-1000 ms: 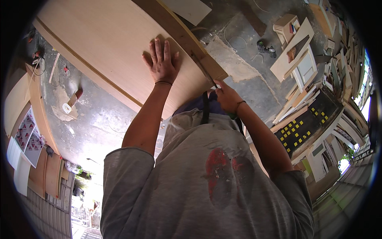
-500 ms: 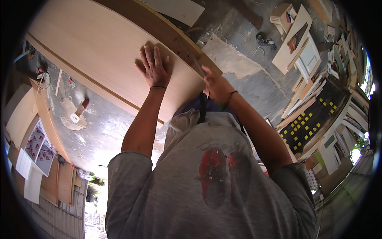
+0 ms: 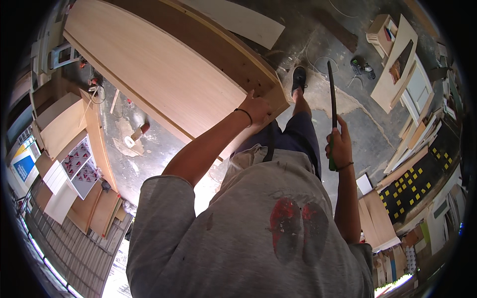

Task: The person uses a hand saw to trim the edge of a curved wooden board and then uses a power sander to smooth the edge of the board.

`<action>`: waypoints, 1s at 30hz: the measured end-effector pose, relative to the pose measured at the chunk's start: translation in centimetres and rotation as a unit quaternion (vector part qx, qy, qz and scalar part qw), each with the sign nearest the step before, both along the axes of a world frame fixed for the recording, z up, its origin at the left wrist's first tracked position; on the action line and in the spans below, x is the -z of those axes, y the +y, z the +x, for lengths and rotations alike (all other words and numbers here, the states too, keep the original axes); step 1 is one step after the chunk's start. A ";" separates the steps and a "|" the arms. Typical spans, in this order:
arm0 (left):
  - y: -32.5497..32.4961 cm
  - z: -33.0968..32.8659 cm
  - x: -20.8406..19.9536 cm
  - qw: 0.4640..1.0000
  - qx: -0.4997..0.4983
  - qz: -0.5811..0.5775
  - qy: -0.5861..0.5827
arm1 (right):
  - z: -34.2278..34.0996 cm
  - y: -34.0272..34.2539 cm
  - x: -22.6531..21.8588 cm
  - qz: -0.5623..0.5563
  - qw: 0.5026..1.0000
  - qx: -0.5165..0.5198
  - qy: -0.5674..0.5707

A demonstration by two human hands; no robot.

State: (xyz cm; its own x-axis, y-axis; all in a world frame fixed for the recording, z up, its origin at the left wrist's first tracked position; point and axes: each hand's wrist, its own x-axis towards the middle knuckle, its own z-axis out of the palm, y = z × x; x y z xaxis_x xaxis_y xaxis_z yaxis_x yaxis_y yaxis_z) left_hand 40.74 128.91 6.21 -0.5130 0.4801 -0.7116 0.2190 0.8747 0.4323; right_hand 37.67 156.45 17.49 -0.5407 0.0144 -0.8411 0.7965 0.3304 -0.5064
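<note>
Your left hand (image 3: 256, 107) sits just right of frame centre, upper half, fingers curled over the near corner of the big wooden panel (image 3: 149, 69) w/ the palm on its pale face. A dark band shows on that wrist. The panel runs from upper left of the frame down to that corner; its far long edge carries a darker brown side board (image 3: 218, 44) w/ a few small holes near your hand.

Your right hand (image 3: 339, 149) is at centre right, fist wrapped round the green handle of a long dark tool (image 3: 332, 94), prob. a file or chisel, can't tell which. The blade points up toward the top of the frame, well apart from the panel. Wristband on this arm too.

Below both hands your grey shirt (image 3: 258, 233) w/ a red print fills the lower middle. One black shoe (image 3: 298, 79) stands on the concrete floor (image 3: 164, 149) just right of the panel corner, upper centre.

A hammer-like tool (image 3: 135, 135) lies on the floor, left of centre, on a pale dusty patch. Stacked boards and offcuts (image 3: 397, 79) lean at upper right; a dark board w/ yellow squares (image 3: 412, 188) is at right. More flat boards (image 3: 74, 188) pile up at lower left.
</note>
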 end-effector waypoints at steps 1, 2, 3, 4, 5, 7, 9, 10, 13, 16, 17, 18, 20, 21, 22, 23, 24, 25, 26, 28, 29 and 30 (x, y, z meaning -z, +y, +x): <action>0.2 -0.2 0.0 1.000 -0.001 -0.007 -0.006 | 0.3 0.7 0.2 0.001 1.000 0.000 -0.005; 0.4 -0.3 0.0 1.000 -0.003 -0.015 -0.013 | 0.5 1.3 0.4 -0.009 1.000 0.002 -0.008; 0.4 -0.4 -0.1 1.000 -0.016 -0.015 -0.019 | 0.5 1.8 0.6 -0.019 1.000 0.002 -0.012; 0.3 -0.5 -0.3 0.999 -0.028 -0.014 -0.027 | 0.5 2.4 0.7 -0.029 0.999 0.004 -0.016; 0.4 -0.7 -0.5 0.999 -0.041 -0.013 -0.034 | 0.3 3.1 0.8 -0.038 0.999 0.000 -0.022; 0.7 -1.2 -0.7 0.996 -0.072 -0.009 -0.056 | -1.0 4.3 1.0 -0.043 0.998 -0.033 -0.016; 1.0 -1.0 -1.1 0.992 -0.106 -0.009 -0.060 | -2.1 5.3 0.9 -0.051 0.997 -0.060 -0.014; 1.2 -0.8 -1.0 0.991 -0.125 -0.010 -0.051 | -2.9 5.8 0.8 -0.057 0.996 -0.071 -0.010; 1.9 0.2 -1.2 0.981 -0.190 -0.035 -0.027 | -5.2 7.0 -0.1 -0.068 0.993 -0.095 -0.006; 3.1 0.7 -2.3 0.981 -0.171 -0.089 -0.017 | -7.0 8.4 -0.6 -0.082 0.990 -0.112 0.005; 3.6 0.9 -2.9 0.982 -0.151 -0.111 -0.016 | -7.6 8.9 -0.6 -0.088 0.989 -0.117 0.010; 4.0 1.4 -3.7 0.976 -0.177 -0.125 0.030 | -8.3 9.2 -0.6 -0.088 0.987 -0.132 0.017; 5.2 2.8 -4.7 0.956 -0.223 -0.146 0.120 | -9.2 10.1 -0.7 -0.083 0.984 -0.156 0.029; 5.5 3.3 -4.6 0.951 -0.223 -0.153 0.147 | -9.6 10.2 -0.6 -0.072 0.982 -0.168 0.056; 5.7 4.3 -3.9 0.946 -0.206 -0.167 0.188 | -9.9 10.2 -1.0 -0.064 0.976 -0.193 0.073; 5.9 5.5 -3.1 0.938 -0.191 -0.180 0.227 | -10.3 10.2 -1.7 -0.053 0.970 -0.220 0.090; 6.0 6.5 -2.2 0.928 -0.174 -0.192 0.266 | -10.7 9.9 -2.4 -0.042 0.963 -0.245 0.107; 6.3 6.8 -2.0 0.925 -0.194 -0.189 0.267 | -10.8 9.8 -3.1 -0.028 0.949 -0.280 0.139; 6.4 6.9 -1.6 0.921 -0.213 -0.185 0.268 | -10.7 9.4 -3.8 -0.015 0.934 -0.313 0.171; 6.4 6.6 -1.6 0.924 -0.240 -0.171 0.242 | -10.4 8.7 -5.0 -0.003 0.910 -0.367 0.193; 6.4 5.8 -2.7 0.931 -0.249 -0.161 0.213 | -10.5 8.2 -5.5 -0.003 0.903 -0.390 0.183; 6.3 5.6 -3.1 0.937 -0.257 -0.150 0.185 | -10.5 7.7 -5.8 -0.002 0.895 -0.412 0.171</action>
State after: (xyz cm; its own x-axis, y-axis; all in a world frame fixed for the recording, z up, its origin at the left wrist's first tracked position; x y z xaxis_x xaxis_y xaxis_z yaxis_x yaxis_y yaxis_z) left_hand 46.31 135.21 9.31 -0.8595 -0.0909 -0.5029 -0.1786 0.9754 0.1290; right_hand 27.21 164.15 23.26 -0.5918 -0.5114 -0.6231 0.0804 0.7317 -0.6769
